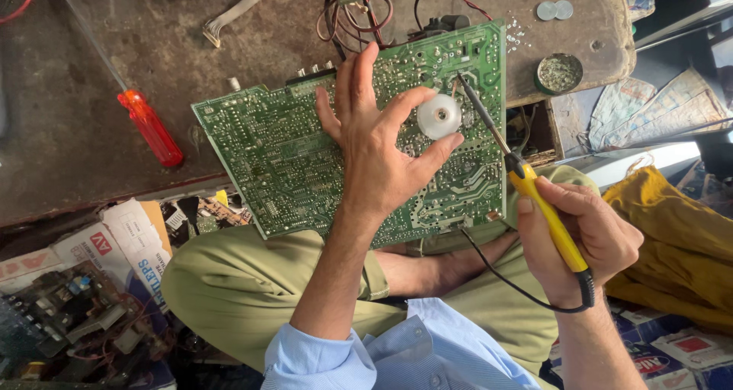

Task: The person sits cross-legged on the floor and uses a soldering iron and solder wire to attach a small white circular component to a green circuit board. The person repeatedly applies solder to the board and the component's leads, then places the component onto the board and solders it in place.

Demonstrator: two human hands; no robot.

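Observation:
A large green circuit board [282, 153] lies solder side up, half on the worn bench and half over my lap. My left hand [374, 142] rests on the board and pinches a small white spool of solder [439, 116] between forefinger and thumb. My right hand [584, 237] grips a soldering iron with a yellow handle [546, 214]. Its dark tip touches the board just right of the spool, near the board's top right. A black cord runs from the iron's rear under my wrist.
A red-handled screwdriver [150, 127] lies on the bench [76, 69] at left. Tangled wires [355, 16], two coins [554, 10] and a small round tin [559, 72] sit at the back. Cardboard boxes and loose electronic parts [76, 314] lie lower left; yellow cloth [679, 237] at right.

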